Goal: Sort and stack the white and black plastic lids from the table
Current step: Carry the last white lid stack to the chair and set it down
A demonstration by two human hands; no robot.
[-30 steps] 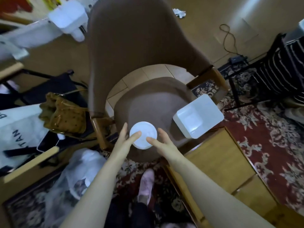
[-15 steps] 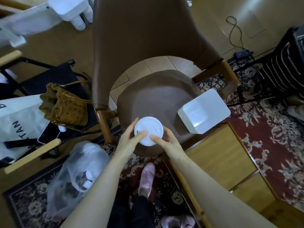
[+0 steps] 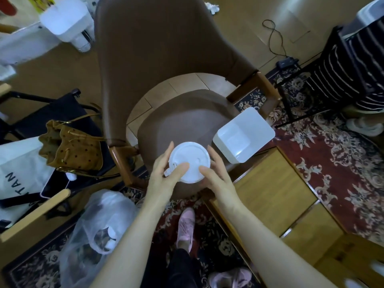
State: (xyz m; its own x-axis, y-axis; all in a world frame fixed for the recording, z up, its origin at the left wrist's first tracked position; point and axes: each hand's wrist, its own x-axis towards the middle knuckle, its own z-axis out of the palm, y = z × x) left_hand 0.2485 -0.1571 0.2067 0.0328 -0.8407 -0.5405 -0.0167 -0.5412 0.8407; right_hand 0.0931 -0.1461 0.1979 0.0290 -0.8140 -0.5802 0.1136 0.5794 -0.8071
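From the head view, a round white lid [image 3: 190, 161] sits at the near edge of a brown chair seat [image 3: 187, 121]. The left hand [image 3: 164, 175] and right hand [image 3: 216, 173] hold it between them, fingers curved round its rim, both thumbs resting on top. A white square container [image 3: 244, 135] stands at the seat's right edge, just beside the lid. A clear plastic bag [image 3: 97, 229] lies on the floor to the left.
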